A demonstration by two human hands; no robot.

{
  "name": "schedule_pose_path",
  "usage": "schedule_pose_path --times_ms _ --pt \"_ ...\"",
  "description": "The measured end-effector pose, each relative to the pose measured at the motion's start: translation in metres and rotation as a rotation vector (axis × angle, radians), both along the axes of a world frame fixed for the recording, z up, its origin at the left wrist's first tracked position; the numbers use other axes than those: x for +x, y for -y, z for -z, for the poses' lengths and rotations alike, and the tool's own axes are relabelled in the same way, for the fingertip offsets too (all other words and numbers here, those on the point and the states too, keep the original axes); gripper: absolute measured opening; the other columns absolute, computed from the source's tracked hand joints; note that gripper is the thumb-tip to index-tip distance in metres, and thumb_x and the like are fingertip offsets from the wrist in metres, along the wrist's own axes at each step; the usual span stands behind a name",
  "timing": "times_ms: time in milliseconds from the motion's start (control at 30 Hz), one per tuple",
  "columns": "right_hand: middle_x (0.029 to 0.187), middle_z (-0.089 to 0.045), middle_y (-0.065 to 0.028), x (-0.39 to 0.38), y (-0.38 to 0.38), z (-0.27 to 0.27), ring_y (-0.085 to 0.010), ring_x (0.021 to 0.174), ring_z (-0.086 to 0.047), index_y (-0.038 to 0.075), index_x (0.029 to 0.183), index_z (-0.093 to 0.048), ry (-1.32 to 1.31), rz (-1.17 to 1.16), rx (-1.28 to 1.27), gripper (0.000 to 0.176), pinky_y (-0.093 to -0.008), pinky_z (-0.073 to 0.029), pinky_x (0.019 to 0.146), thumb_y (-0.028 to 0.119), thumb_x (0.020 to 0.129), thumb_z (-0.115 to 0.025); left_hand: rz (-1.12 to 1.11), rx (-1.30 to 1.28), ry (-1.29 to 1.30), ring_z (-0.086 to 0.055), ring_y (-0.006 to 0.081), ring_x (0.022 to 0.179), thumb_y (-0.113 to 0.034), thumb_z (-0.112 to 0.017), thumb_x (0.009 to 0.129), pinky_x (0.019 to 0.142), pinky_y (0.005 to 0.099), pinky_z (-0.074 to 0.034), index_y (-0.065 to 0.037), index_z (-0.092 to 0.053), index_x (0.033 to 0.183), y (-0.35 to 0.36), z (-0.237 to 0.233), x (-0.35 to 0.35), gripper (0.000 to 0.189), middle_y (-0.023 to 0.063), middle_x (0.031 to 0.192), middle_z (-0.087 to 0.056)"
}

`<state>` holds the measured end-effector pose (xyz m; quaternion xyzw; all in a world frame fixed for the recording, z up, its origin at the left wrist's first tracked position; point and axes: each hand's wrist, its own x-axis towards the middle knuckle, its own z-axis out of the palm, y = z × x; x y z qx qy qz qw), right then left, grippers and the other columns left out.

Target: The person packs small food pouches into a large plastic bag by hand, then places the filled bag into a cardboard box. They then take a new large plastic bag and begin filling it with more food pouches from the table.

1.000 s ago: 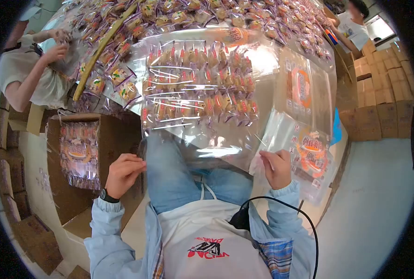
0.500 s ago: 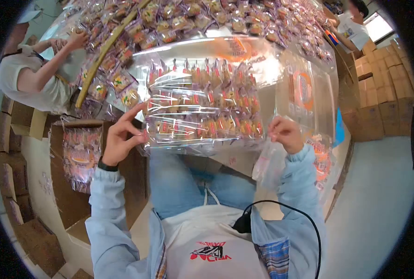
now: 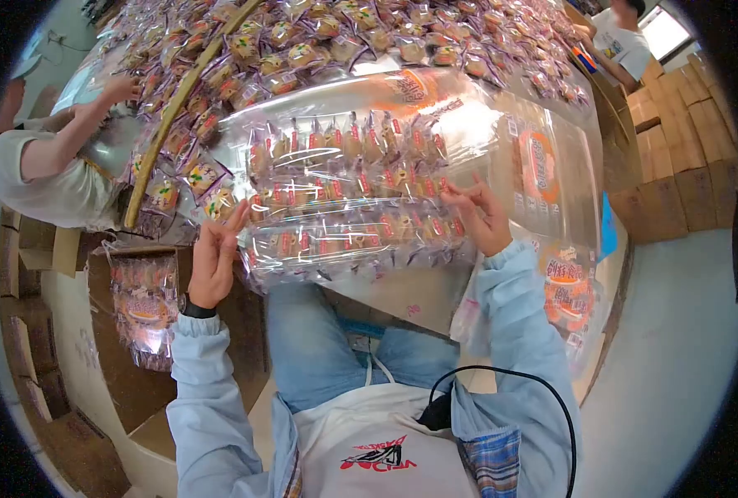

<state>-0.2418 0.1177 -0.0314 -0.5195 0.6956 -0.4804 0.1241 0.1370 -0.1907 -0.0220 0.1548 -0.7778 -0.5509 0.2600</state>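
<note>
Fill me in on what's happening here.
Someone has both hands at a clear plastic bag holding three rows of individually wrapped pastries: the left hand at its left edge, the right hand at its right end. Many more wrapped pastries lie heaped beyond it, with a co-worker beside them at the left. An open cardboard box at lower left holds a filled, printed pack.
</note>
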Motion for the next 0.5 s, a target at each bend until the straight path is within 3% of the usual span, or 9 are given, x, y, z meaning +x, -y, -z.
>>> schedule_pose_path --times_ms 100,167,200,300,400,500 --pt "0.096 -0.075 -0.0089 0.0 0.002 -0.005 -0.024 0.11 -0.072 0.005 0.107 -0.055 0.009 0.029 0.018 0.018 -0.0519 -0.033 0.123 0.022 0.108 -0.057 -0.042 -0.015 0.121 -0.056 0.0126 0.092 -0.029 -0.043 0.114 0.074 0.0236 -0.046 -0.004 -0.038 0.105 0.006 -0.004 -0.001 0.026 0.0235 0.152 -0.053" --pt "0.093 -0.073 -0.0101 0.007 0.006 -0.001 -0.0233 0.1 -0.074 0.005 0.105 -0.051 0.242 0.12 -0.012 0.018 -0.0484 -0.047 0.111 0.021 0.109 -0.056 -0.096 -0.077 0.207 -0.047 0.0055 0.067 -0.03 -0.042 0.114 0.06 0.0213 -0.045 -0.006 -0.038 0.103 0.003 -0.016 -0.006 0.027 0.0196 0.144 -0.061" --pt "0.091 -0.072 -0.0108 0.009 0.007 0.0 -0.0229 0.095 -0.075 0.005 0.104 -0.049 0.356 0.168 -0.029 0.018 -0.0467 -0.054 0.105 0.021 0.109 -0.055 -0.123 -0.022 0.163 -0.049 0.0053 0.065 -0.031 -0.041 0.114 0.055 0.0203 -0.044 -0.005 -0.039 0.102 0.002 -0.015 -0.011 0.028 0.0175 0.139 -0.065" --pt "0.086 -0.07 -0.0094 -0.002 0.012 0.011 -0.0238 0.087 -0.076 0.004 0.106 -0.047 0.349 0.183 -0.073 0.018 -0.037 -0.062 0.084 0.02 0.109 -0.055 -0.169 0.052 0.112 -0.053 0.0036 0.062 -0.031 -0.042 0.113 0.046 0.0188 -0.042 -0.005 -0.041 0.103 0.009 -0.016 -0.017 0.029 0.0139 0.129 -0.072" --pt "0.082 -0.068 -0.0058 -0.004 0.016 0.007 -0.0217 0.084 -0.076 0.005 0.106 -0.045 0.428 0.233 -0.05 0.02 -0.0325 -0.061 0.079 0.02 0.108 -0.058 -0.218 0.159 0.049 -0.056 0.0034 0.064 -0.029 -0.045 0.113 0.049 0.019 -0.043 -0.005 -0.043 0.104 0.006 -0.02 -0.027 0.026 0.0141 0.124 -0.073" --pt "0.075 -0.068 -0.0027 -0.001 0.022 -0.004 -0.0102 0.07 -0.07 0.003 0.097 -0.057 0.55 0.277 -0.119 0.022 -0.0214 -0.048 0.059 0.022 0.105 -0.066 -0.248 0.29 -0.002 -0.057 0.0036 0.071 -0.025 -0.053 0.11 0.058 0.0202 -0.048 -0.003 -0.047 0.101 0.006 -0.022 -0.035 0.025 0.0124 0.118 -0.073"
